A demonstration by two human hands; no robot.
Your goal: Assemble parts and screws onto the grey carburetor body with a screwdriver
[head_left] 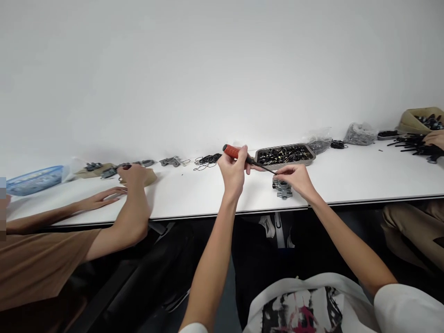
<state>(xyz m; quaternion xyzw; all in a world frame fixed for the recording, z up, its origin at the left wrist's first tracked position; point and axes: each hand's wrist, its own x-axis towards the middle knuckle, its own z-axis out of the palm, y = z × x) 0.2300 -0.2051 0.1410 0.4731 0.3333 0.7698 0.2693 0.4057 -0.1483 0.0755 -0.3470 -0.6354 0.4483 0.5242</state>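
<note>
My left hand [233,170] is shut on a screwdriver [243,156] with an orange-red handle, its dark shaft slanting down to the right. The tip meets a small grey metal part [283,188] lying on the white table [364,175] near its front edge. My right hand [294,179] rests on top of that grey part, fingers pinching it and steadying it at the shaft's tip.
A grey tray [285,155] of small black pieces stands just behind my hands. Black rings [206,161] and grey parts [169,162] lie to the left. A co-worker's hands [133,175] work at the left; another person's hand [435,138] shows at far right beside a tan bin [421,119].
</note>
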